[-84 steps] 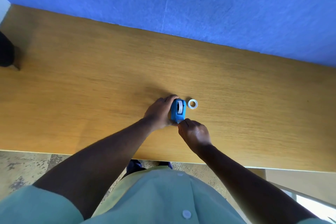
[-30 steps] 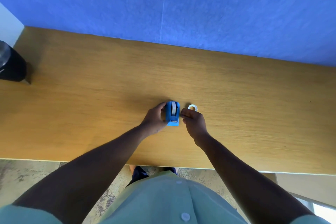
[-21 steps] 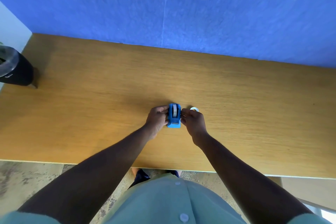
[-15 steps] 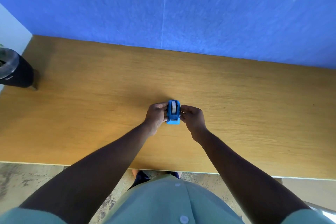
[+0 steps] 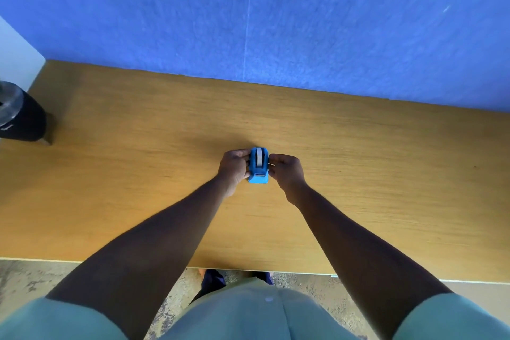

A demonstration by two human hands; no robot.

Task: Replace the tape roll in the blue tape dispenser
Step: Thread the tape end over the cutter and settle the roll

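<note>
A blue wall [image 5: 331, 22] with a felt-like, faintly mottled surface and a thin vertical seam fills the upper part of the view. Below it lies a long wooden table [image 5: 138, 174], flat and yellow-brown with fine horizontal grain; its near edge is pale and straight, and a speckled, worn floor [image 5: 33, 276] shows beneath. The person's pale green shirt [image 5: 248, 312], smooth cloth with a small round button, crosses the bottom, and two bare forearms reach forward from short sleeves. At the table's left end stands a dark cylindrical cup [image 5: 22, 119] with a shiny lid. Near the table's middle sits the blue tape dispenser [image 5: 258, 165], small, boxy and smooth plastic, with a narrow whitish tape roll [image 5: 259, 157] set in its top slot. The left hand [image 5: 234, 167] and right hand [image 5: 287, 171] press against its two sides, fingers curled, clamping it between them
</note>
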